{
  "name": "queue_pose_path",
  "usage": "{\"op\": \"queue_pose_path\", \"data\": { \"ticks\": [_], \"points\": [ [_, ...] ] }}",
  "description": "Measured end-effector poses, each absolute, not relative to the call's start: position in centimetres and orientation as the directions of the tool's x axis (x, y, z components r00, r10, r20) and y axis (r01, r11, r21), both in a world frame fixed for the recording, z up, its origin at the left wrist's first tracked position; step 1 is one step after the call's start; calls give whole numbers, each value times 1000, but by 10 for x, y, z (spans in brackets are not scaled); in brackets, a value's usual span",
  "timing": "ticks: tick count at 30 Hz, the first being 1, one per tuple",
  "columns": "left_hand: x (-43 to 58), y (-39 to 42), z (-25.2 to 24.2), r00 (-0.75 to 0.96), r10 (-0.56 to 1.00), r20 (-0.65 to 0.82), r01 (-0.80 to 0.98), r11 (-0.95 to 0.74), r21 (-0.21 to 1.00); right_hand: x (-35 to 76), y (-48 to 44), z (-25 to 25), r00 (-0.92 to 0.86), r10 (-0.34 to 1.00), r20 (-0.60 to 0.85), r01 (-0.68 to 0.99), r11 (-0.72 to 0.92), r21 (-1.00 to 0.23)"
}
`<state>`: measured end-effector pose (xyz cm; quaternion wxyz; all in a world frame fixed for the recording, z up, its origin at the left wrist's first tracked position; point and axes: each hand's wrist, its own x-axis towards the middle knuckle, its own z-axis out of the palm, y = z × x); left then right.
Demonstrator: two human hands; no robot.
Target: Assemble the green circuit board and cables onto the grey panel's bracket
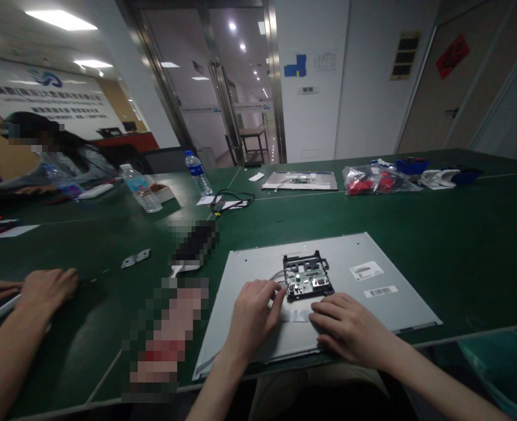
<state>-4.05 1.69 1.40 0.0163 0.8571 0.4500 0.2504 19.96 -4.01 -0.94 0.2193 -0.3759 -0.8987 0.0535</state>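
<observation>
A grey metal panel point(372, 257) lies flat on the green table point(460, 222) in front of me. A small circuit board in a black frame point(307, 276) sits near its middle, with a grey cable curving off its left side. My left hand point(252, 316) rests on the panel just left of the board, fingers curled and pressed together at the cable. My right hand point(348, 327) lies below the board, fingers bent and resting on the panel beside a pale film patch point(297, 314).
Another person's hands point(43, 289) rest on the table at the left; a further person sits at the far left. Water bottles point(141, 188), a cable point(232, 202), a second panel point(299, 181), bagged red parts point(372, 180) and small metal brackets point(135, 257) lie farther back.
</observation>
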Motion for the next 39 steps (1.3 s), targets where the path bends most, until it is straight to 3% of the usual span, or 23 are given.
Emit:
{"op": "queue_pose_path", "data": {
  "ticks": [39],
  "points": [
    [-41, 20, 9, 498, 793, 352, 814, -567, 126, 200, -39, -11, -616, 689, 383, 646, 719, -254]
  ]
}}
